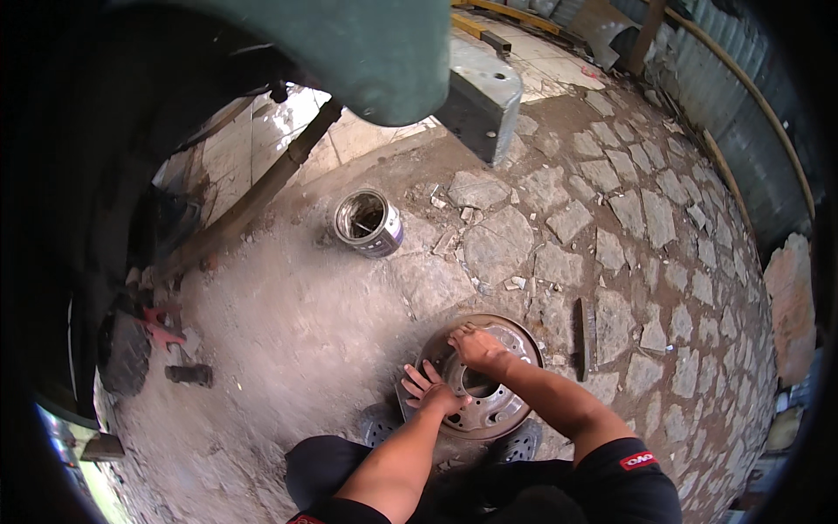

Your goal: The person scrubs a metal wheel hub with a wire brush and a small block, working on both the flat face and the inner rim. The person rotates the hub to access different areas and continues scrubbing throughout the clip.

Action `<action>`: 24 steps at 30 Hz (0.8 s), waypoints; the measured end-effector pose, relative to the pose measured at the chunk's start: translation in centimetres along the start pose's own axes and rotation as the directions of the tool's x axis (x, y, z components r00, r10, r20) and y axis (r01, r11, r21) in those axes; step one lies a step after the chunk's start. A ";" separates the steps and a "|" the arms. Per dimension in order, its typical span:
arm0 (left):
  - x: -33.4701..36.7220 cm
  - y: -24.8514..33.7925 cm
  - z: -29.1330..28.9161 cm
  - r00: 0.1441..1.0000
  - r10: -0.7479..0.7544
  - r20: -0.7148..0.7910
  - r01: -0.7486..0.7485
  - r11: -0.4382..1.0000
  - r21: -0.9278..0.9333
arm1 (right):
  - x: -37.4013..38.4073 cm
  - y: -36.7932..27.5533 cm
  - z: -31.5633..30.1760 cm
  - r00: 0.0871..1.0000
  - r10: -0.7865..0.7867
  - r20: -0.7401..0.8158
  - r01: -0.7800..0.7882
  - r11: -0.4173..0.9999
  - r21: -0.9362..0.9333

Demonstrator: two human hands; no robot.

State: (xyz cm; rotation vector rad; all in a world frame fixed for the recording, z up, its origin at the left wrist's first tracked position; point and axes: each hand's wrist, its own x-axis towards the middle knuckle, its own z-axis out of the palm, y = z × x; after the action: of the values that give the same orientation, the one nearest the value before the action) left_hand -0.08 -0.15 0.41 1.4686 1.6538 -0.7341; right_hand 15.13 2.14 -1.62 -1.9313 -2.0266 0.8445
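Note:
A round, brown-grey metal part like a brake drum (499,417), with a large centre hole and a ring of bolt holes, lies on the ground between my feet. My left hand (436,395) is spread on its left side, fingers apart and pointing up over the rim. On the far part of its face, my right hand (478,348) presses down with curled fingers. Whatever those fingers hold, if anything, is hidden. Farther off stands an open tin can (381,237) with a dark inside and a stick or brush handle in it.
A dark flat metal bar (583,339) lies right of the drum on the stone paving (642,218). A green vehicle panel (384,52) and a grey metal beam (493,96) overhang the far side. A hammer-like tool (189,375) and a red metal piece (163,327) lie at left.

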 end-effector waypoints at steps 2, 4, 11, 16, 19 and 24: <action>0.1 0.0 -0.3 1.000 -0.015 -0.010 0.015 1.000 0.009 | 0.4 0.1 0.3 0.999 -0.029 -0.015 0.029 1.000 -0.005; 0.0 0.3 0.0 1.000 -0.008 -0.005 0.008 1.000 0.011 | 0.7 0.8 1.2 0.995 -0.029 -0.100 0.023 0.998 -0.061; -0.2 0.2 0.2 0.999 -0.015 -0.029 0.016 1.000 0.018 | 0.2 0.0 1.3 0.998 0.005 -0.070 -0.006 1.000 -0.007; -0.5 0.4 0.1 0.999 -0.016 -0.035 0.017 0.999 0.031 | 0.6 -0.7 1.8 0.991 0.045 -0.127 -0.054 0.996 -0.067; -0.8 0.6 0.3 0.999 -0.024 -0.040 0.026 0.998 0.050 | 0.3 0.7 2.5 0.992 -0.013 -0.124 0.018 0.999 0.037; -0.5 0.6 0.2 1.000 -0.014 -0.028 0.014 1.000 0.020 | 0.6 -0.1 2.2 0.986 0.030 -0.163 -0.037 0.999 -0.038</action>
State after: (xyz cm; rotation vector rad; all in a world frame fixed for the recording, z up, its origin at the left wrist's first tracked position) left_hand 0.54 -0.45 0.79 1.4889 1.6834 -0.7431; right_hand 13.84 2.13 -3.46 -1.9913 -1.9364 0.6343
